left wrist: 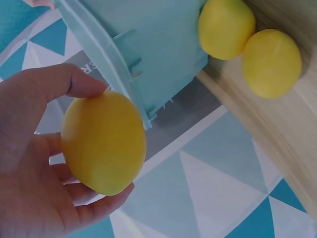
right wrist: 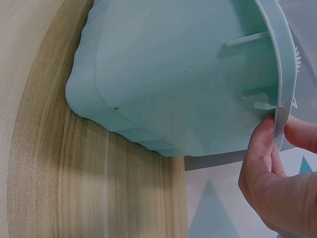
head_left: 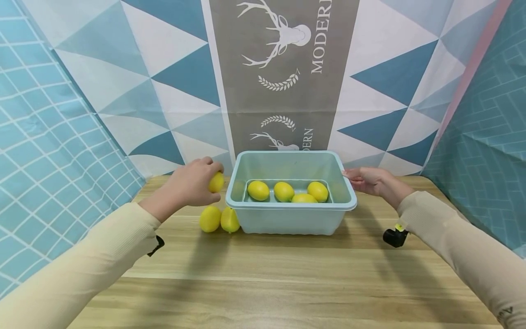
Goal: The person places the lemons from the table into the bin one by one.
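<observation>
My left hand [head_left: 196, 182] holds a lemon [left wrist: 105, 143] between thumb and fingers, raised above the table just left of the bin's rim. A light blue plastic bin [head_left: 287, 221] stands upright on the table, with several lemons [head_left: 284, 192] lying on its floor. My right hand [head_left: 370, 182] pinches the bin's right rim, thumb on one side and fingers under the lip, as the right wrist view shows. Two more lemons, one [head_left: 210, 219] and another [head_left: 230, 220], rest side by side on the table against the bin's left front corner.
The wooden table [head_left: 263, 278] stretches toward me in front of the bin. Behind it hangs a patterned cloth [head_left: 181, 73] with triangles and deer heads. Tiled-pattern sheets [head_left: 49, 123] close in the left and right sides. A black device [head_left: 395, 236] sits by the right wrist.
</observation>
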`<state>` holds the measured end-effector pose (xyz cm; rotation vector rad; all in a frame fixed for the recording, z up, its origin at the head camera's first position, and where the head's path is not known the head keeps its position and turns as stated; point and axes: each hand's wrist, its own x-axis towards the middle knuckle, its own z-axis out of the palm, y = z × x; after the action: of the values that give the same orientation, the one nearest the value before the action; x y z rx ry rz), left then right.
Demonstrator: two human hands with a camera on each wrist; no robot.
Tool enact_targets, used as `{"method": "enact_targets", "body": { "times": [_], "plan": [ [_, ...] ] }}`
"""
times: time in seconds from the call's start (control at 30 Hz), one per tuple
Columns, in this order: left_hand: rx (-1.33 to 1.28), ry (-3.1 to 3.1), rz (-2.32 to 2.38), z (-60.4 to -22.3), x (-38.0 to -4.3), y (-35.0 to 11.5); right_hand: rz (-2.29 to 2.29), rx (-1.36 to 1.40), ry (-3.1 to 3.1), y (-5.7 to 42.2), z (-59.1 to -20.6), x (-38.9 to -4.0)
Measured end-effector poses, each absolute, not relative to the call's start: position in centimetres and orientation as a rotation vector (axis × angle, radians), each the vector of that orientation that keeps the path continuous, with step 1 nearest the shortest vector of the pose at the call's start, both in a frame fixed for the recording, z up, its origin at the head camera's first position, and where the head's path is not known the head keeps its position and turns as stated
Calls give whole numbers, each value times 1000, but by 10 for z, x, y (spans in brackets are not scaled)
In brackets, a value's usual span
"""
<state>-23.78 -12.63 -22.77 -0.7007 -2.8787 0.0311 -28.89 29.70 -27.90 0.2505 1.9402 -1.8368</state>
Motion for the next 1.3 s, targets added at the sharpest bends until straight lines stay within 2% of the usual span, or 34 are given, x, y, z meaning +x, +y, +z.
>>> {"method": "enact_targets", "body": {
  "times": [1.3],
  "plan": [
    [-979,-3068,-66,-187,-273,-83,-1851,270,1917,296,-278,-288]
  ]
}}
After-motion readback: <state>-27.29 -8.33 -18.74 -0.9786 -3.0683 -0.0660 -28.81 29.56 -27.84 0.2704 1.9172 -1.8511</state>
